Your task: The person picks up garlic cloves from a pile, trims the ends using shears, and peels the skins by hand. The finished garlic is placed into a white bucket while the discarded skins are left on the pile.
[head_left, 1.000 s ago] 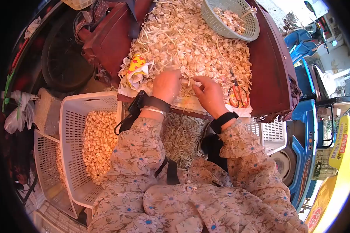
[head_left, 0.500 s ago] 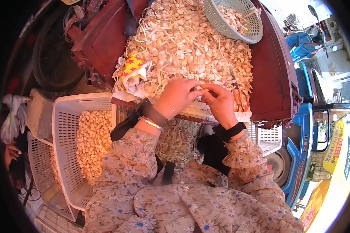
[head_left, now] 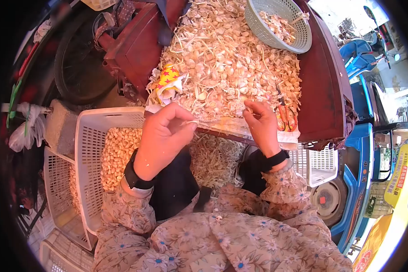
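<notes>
My left hand [head_left: 163, 138] is over the front left edge of the red table, with a small pale garlic clove [head_left: 193, 122] at the pinched thumb and forefinger, only partly visible. Apart from it, my right hand [head_left: 263, 127] is at the table's front edge with thumb and fingertips together; whatever is between them is too small to make out. Beyond both hands spreads a heap of garlic cloves [head_left: 226, 59] with loose skins and stalks. Orange-handled pliers or snips [head_left: 286, 119] lie beside my right hand.
A white plastic basket [head_left: 87, 149] of peeled cloves [head_left: 118, 156] stands left of my lap. A grey-green colander [head_left: 276, 31] with scraps sits on the red table [head_left: 319, 86]. A yellow star-patterned wrapper [head_left: 168, 78] lies left. Peelings [head_left: 213, 156] are piled below; a blue vehicle [head_left: 356, 172] stands right.
My hands have parted. The left has moved left and toward me, off the heap, with the small pale clove; the right has shifted slightly right. The view has also shifted a little.
</notes>
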Motion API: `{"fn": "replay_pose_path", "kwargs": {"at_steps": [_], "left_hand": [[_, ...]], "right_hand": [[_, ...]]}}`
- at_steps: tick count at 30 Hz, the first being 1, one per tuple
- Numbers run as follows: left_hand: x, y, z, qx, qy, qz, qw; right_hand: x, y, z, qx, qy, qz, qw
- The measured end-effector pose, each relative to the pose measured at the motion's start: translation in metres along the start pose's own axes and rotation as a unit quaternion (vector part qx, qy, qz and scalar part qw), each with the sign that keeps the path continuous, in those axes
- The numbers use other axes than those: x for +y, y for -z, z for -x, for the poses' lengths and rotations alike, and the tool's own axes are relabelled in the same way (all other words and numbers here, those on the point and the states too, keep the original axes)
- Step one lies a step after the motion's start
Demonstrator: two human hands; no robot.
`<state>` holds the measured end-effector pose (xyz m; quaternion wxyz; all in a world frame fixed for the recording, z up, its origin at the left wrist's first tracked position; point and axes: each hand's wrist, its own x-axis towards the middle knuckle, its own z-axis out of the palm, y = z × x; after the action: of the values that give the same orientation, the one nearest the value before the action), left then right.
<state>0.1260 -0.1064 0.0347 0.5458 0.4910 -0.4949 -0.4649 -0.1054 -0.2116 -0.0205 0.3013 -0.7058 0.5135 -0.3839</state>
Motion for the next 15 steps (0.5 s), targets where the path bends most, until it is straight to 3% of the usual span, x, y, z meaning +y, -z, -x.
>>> {"fn": "replay_pose_path", "kwargs": {"at_steps": [2,3,5,7,9,10,12,15], "left_hand": [[0.013,0.032,0.017,0.066,0.01,-0.288,0.955],[0.012,0.047,0.027,0.093,-0.023,-0.416,0.904],[0.006,0.066,0.045,0.141,-0.084,-0.642,0.749],[-0.001,0.068,0.055,0.139,-0.07,-0.589,0.793],[-0.004,0.058,0.058,0.141,-0.025,-0.502,0.853],[-0.006,0.049,0.054,0.123,-0.077,-0.511,0.848],[-0.008,0.023,0.041,0.102,-0.055,-0.38,0.917],[-0.024,-0.006,0.017,0.082,-0.027,-0.221,0.971]], "right_hand": [[-0.001,-0.005,-0.012,0.068,0.194,0.245,0.948],[-0.012,-0.012,-0.015,0.071,0.161,0.186,0.967],[-0.023,-0.034,-0.025,0.02,0.179,0.143,0.973],[-0.027,-0.056,-0.034,-0.036,0.181,0.126,0.975],[-0.021,-0.071,-0.041,-0.031,0.173,0.184,0.967],[-0.024,-0.085,-0.045,-0.035,0.179,0.201,0.963],[-0.018,-0.096,-0.05,-0.062,0.15,0.228,0.96],[-0.01,-0.095,-0.057,-0.126,0.141,0.177,0.966]]}}
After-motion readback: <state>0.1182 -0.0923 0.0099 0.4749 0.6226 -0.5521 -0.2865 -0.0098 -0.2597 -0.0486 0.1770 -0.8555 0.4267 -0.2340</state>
